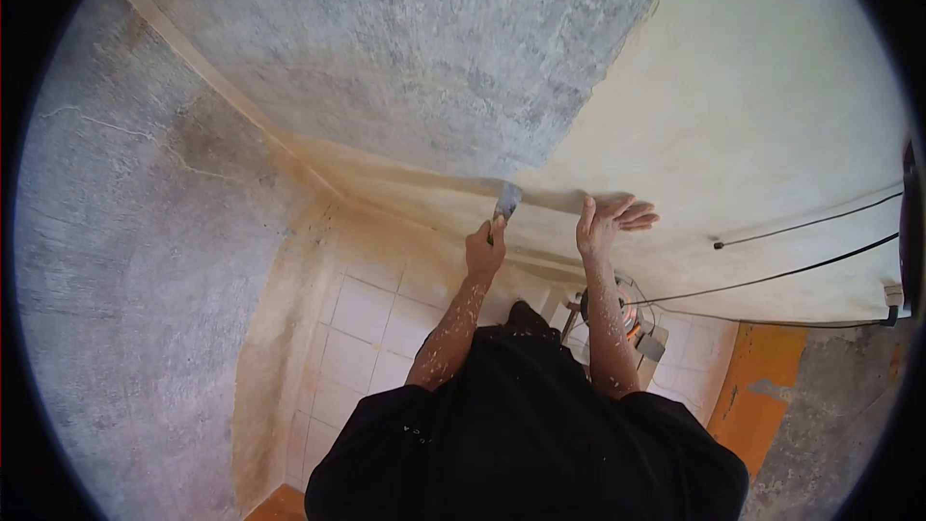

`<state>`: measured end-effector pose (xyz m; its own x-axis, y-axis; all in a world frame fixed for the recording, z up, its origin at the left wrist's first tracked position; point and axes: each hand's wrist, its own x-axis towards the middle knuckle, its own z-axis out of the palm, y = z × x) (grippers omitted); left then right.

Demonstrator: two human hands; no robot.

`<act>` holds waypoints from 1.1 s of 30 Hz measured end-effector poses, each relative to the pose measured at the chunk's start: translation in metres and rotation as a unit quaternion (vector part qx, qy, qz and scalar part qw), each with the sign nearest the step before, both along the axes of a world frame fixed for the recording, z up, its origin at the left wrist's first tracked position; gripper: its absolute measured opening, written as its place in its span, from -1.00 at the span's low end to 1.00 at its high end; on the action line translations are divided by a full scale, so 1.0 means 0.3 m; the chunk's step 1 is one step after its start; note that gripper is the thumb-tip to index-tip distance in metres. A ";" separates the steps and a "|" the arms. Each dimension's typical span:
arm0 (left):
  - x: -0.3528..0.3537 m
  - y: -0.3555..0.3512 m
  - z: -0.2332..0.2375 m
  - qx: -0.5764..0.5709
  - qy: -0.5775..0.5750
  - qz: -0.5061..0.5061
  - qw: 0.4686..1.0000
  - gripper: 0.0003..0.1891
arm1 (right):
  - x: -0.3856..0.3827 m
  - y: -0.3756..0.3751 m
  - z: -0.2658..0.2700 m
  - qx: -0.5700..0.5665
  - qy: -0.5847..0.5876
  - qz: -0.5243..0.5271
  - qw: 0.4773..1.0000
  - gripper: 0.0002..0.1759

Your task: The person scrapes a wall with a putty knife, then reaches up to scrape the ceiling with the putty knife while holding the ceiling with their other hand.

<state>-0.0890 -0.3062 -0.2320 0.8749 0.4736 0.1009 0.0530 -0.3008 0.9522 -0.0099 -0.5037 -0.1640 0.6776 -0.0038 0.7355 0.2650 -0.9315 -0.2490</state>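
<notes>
My left hand (485,249) is closed around the handle of a putty knife (507,201). Its flat metal blade points up at the wall, near the lower edge of the bare grey patch (434,48). To the right, my right hand (606,222) has its fingers spread, with the palm toward the cream-painted wall (714,116); it holds nothing and appears to rest on the surface. Pale flecks cover both forearms. A ragged line divides the grey patch from the cream paint.
Black cables (772,275) run along the wall at right toward a socket (893,297). Below my right forearm stands a round, partly hidden device (632,314) with an orange glow. White floor tiles (359,338) lie below; a grey wall (135,260) meets the corner at left.
</notes>
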 end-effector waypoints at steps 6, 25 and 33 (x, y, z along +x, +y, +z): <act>0.046 0.015 0.010 -0.014 -0.007 -0.043 0.999 -0.44 | 0.031 0.002 0.002 0.003 -0.017 -0.003 1.000 -0.03; -0.004 0.045 -0.055 0.009 0.004 -0.039 0.999 -0.47 | -0.013 0.022 0.019 0.034 -0.009 0.008 0.999 -0.08; 0.038 0.026 0.108 -0.001 0.012 -0.043 0.999 -0.44 | -0.019 0.000 0.000 0.073 0.008 0.043 0.996 -0.11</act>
<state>-0.0776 -0.2983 -0.1997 0.9149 0.3959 0.0790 0.0494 -0.3040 0.9514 -0.0155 -0.5036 -0.1641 0.6914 -0.0506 0.7207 0.3379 -0.8591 -0.3845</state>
